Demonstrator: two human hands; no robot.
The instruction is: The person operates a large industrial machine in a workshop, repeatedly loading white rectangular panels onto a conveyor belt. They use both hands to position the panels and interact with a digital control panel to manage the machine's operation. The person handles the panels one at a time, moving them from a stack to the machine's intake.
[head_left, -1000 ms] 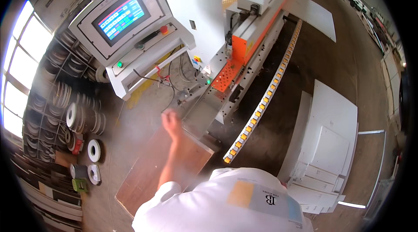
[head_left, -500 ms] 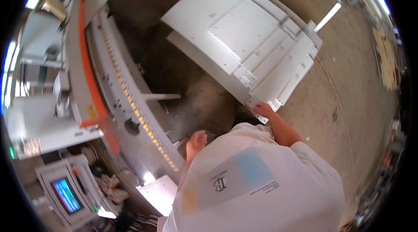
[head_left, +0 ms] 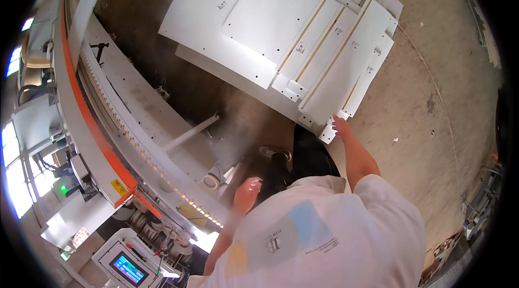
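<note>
At the near corner of a stack of white panels (head_left: 203,1), my right hand (head_left: 341,126) reaches out with its fingers extended. Its fingertips are beside the end of a narrow white strip (head_left: 327,133); whether they touch it is hard to tell. My left hand (head_left: 247,194) hangs low in front of my body with loosely bent fingers apart and nothing visible in it. Several white boards of different widths lie on top of the stack, some with brown edges, drilled holes and small labels.
Along the left runs a long machine with an orange stripe (head_left: 96,135) and a row of yellowish rollers (head_left: 157,168). A control box with a lit screen (head_left: 128,269) stands at lower left. A bar (head_left: 190,133) juts from the machine toward the stack. Brown floor (head_left: 416,142) spreads at right.
My view has turned and shifted, so the stack sits higher and further left in it. My right hand has moved off the strip's corner to its right side, with its fingers straighter.
</note>
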